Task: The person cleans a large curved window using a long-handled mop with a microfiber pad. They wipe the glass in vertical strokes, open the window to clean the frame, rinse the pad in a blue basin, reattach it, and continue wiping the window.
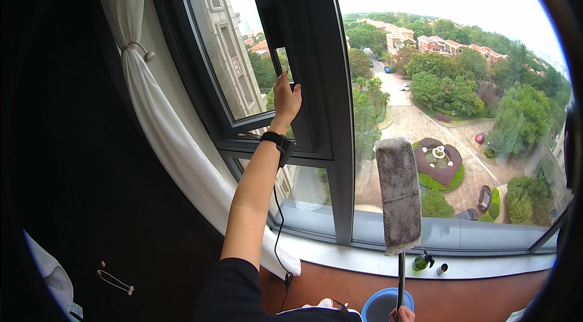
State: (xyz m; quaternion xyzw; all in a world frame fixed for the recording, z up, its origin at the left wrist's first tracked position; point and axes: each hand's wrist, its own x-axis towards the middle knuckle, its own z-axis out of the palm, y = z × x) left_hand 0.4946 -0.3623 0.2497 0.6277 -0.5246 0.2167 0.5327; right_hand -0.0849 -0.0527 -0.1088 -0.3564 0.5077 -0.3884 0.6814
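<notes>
My left arm reaches up to the dark-framed window sash [310,109], which stands tilted away from its frame. There my left hand [287,100] has its fingers closed at the dark window handle [277,62], partly hiding it. Low at the front, my right hand [403,315] is wrapped round the pole [401,276] of a flat mop. Its grey, damp-looking mop pad [399,194] is held upright in front of the large fixed windowpane [467,158]. A black band [278,140] circles my left wrist.
A blue bucket [365,308] stands below the mop head. On the white sill [346,259] are a green spray bottle [420,262] and a small cylinder [442,268]. A tied white curtain [164,118] hangs at the left, and a black cable [277,225] dangles beside my left arm.
</notes>
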